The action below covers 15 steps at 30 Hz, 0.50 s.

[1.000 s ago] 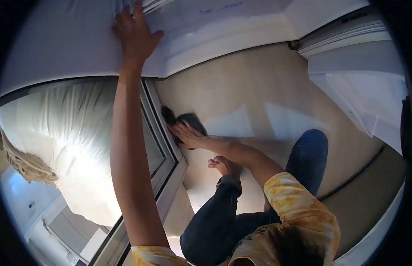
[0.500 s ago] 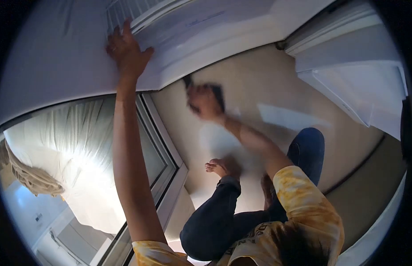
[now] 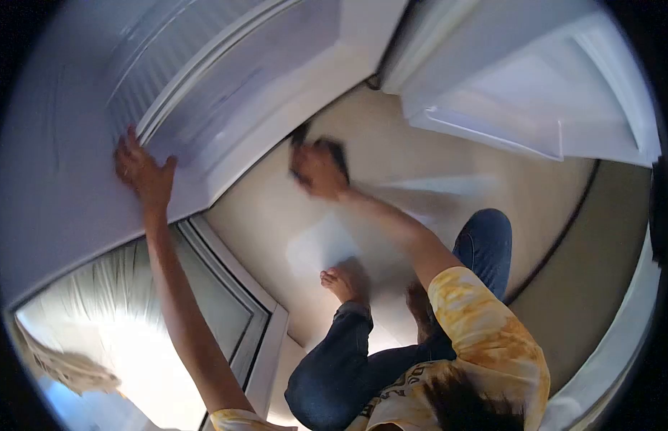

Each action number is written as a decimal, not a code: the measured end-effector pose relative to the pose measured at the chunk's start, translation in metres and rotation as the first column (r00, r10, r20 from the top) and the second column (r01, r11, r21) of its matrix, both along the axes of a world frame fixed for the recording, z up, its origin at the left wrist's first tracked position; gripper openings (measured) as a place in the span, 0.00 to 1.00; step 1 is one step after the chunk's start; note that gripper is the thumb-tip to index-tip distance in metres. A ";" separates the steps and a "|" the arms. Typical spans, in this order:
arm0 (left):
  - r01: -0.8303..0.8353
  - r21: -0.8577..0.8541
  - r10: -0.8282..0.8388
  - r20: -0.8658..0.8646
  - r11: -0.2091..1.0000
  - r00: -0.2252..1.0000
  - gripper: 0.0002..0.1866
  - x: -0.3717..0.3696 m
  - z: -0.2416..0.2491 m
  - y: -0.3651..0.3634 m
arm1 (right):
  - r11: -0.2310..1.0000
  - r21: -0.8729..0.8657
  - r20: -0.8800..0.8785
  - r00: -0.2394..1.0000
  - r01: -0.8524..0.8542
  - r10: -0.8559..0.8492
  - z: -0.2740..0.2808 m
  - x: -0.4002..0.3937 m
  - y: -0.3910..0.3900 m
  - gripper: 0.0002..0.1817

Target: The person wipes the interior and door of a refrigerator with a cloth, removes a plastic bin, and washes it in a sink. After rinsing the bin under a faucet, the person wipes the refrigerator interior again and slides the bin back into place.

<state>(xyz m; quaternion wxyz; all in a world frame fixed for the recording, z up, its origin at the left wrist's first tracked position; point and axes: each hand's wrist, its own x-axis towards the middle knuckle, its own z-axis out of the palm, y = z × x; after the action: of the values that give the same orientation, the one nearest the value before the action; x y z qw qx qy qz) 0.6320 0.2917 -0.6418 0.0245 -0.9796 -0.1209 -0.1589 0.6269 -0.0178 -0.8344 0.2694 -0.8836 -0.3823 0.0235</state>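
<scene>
My left hand [image 3: 145,170] lies spread against the white inner wall of a fridge-like cabinet [image 3: 75,201], beside the end of a pale shelf edge [image 3: 197,61]. Its fingers are apart and hold nothing. Over the beige floor, close to the cabinet's lower front edge, my right hand [image 3: 318,169] is closed around a dark object [image 3: 337,152]. Motion blurs both, so the object's kind is unclear. A dark narrow part [image 3: 300,134] sticks out past the fingers toward the cabinet edge.
An open white door with a clear bin [image 3: 492,133] stands at the upper right. A sliding window frame [image 3: 233,287] is at the lower left, with pale draped fabric [image 3: 111,287] behind it. My bare foot [image 3: 339,284] and bent knees rest over the beige floor [image 3: 262,208].
The camera view has turned, so the cabinet and door appear shifted and tilted. My left hand appears lower and further left; my right hand remains closed near the cabinet edge.
</scene>
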 end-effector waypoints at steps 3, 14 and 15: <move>0.031 -0.001 -0.031 0.008 1.000 0.999 0.54 0.004 0.003 0.001 | 0.857 -0.228 -0.161 0.886 -0.462 0.434 -0.008 -0.073 -0.079 0.40; 0.076 0.055 -0.080 0.067 0.996 0.995 0.52 0.003 0.000 0.001 | 0.719 -0.202 0.326 0.738 0.665 -0.591 -0.027 0.030 -0.252 0.35; 0.099 0.048 -0.102 0.074 0.994 0.992 0.51 0.003 -0.002 0.005 | 0.796 -0.238 0.263 0.826 0.557 -0.499 -0.020 0.015 -0.238 0.35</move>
<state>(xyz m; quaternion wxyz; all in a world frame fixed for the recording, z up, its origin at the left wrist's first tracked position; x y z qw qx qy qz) 0.6350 0.2971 -0.6436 0.0336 -0.9768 -0.0687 -0.1998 0.6416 -0.2556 -0.8543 0.0889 -0.9839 -0.1346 -0.0771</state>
